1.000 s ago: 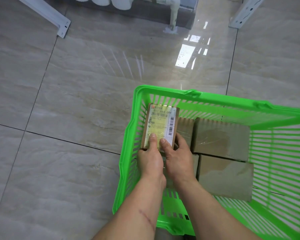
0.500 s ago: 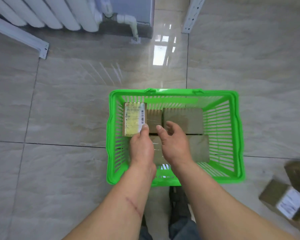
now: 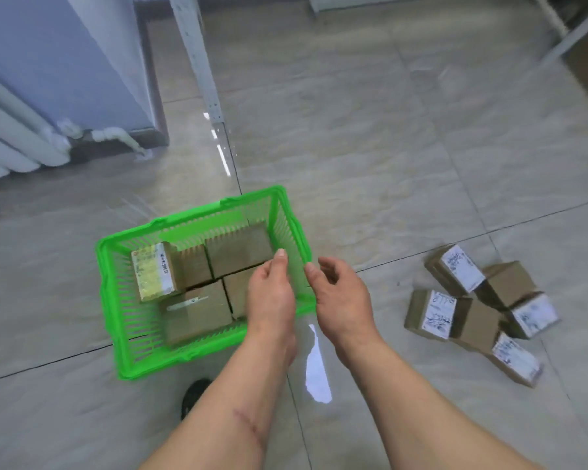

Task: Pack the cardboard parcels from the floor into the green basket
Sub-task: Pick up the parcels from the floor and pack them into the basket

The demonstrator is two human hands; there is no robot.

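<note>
The green basket (image 3: pixel 116 320) stands on the tiled floor at centre left. Several cardboard parcels lie inside it, among them one with a yellow-and-white label (image 3: pixel 153 271) at the basket's left end and a plain brown one (image 3: pixel 197 313) in front. My left hand (image 3: pixel 269 293) hovers above the basket's right end, fingers apart, holding nothing. My right hand (image 3: pixel 343 296) is just right of the basket's rim, also open and holding nothing. A pile of several labelled parcels (image 3: pixel 472 310) lies on the floor to the right.
A white radiator (image 3: pixel 11 140) with a pipe and a blue wall panel (image 3: pixel 65 59) stand at the far left. A white metal rack leg (image 3: pixel 201 59) rises behind the basket. My dark shoe (image 3: pixel 194 395) shows below the basket. Bare tiles lie between basket and pile.
Both hands let go of the labelled parcel, which now rests in the basket's left end. My hands have drawn back and to the right, and the view has swung right, revealing the floor pile.
</note>
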